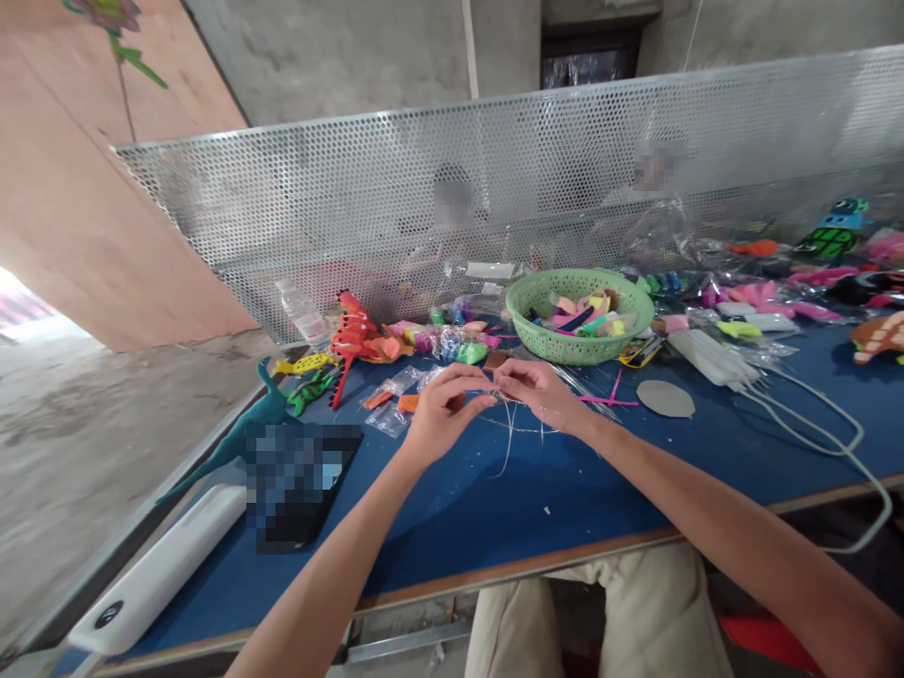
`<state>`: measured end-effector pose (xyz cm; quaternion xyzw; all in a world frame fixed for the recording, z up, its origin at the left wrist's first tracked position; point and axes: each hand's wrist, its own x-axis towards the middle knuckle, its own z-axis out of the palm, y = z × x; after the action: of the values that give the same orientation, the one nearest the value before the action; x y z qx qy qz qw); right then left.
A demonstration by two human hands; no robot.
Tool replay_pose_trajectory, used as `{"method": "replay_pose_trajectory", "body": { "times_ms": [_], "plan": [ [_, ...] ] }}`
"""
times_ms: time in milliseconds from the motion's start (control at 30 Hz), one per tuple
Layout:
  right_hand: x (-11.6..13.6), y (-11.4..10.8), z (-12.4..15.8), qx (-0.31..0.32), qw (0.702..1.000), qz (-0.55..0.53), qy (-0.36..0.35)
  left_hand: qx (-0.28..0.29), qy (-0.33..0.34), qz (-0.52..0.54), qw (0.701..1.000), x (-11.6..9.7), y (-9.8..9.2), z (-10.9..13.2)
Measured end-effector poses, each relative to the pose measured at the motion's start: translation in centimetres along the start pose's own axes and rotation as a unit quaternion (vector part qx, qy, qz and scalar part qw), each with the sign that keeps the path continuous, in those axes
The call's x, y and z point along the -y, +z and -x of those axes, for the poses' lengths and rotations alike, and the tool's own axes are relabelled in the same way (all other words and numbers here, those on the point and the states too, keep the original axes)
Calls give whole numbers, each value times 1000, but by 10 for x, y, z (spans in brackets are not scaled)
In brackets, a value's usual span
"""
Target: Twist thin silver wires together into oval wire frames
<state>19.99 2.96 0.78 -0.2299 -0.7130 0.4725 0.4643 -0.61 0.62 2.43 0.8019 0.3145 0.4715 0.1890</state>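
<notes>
Over the blue table, my left hand (452, 400) and my right hand (535, 391) meet with fingers pinched close together. Thin pale strands (509, 438) hang down from between the fingertips; whether they are thread or wire I cannot tell. The fingers cover whatever part they grip. Just behind my right hand lies a bundle of thin straight wires (585, 388), with a pink stick-like piece (613, 399) across its end. Left of my left hand, small clear bags with orange pieces (408, 403) lie on the tabletop.
A green basket (521, 331) of foam pieces stands behind my hands, before a perforated metal screen (339, 207). Clay-like animal figures (360, 330), a phone (339, 471) and a white power bank (166, 570) are at left. White charger cables (812, 414) and a grey disc (666, 398) lie right.
</notes>
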Motion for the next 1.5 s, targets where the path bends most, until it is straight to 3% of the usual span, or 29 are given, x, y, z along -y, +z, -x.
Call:
{"method": "replay_pose_trajectory", "body": {
  "times_ms": [333,533,767,967,1067,1133,1267,1367,1500],
  "plan": [
    [5,-3,1,-5,999,19,27,-41,7,-8,999,1,4,3],
    [6,2,0,-22,993,-58,98,-64,-14,5,998,0,8,4],
    [7,2,-2,-9,954,-194,227,-83,-27,15,996,2,14,7],
    [-1,6,0,62,914,-306,260,-121,-32,15,992,-1,20,9],
    [-4,12,2,82,911,-324,242,-134,-43,5,990,-2,20,9],
    [-5,14,2,56,932,-293,207,-131,-59,12,990,-1,19,8],
    [-2,10,1,-2,997,-55,62,-136,-113,59,982,5,19,6],
    [0,6,2,-40,992,117,-22,-145,-169,114,968,9,22,5],
    [1,5,6,-62,973,210,-80,-137,-211,176,952,9,25,4]
  ]
}}
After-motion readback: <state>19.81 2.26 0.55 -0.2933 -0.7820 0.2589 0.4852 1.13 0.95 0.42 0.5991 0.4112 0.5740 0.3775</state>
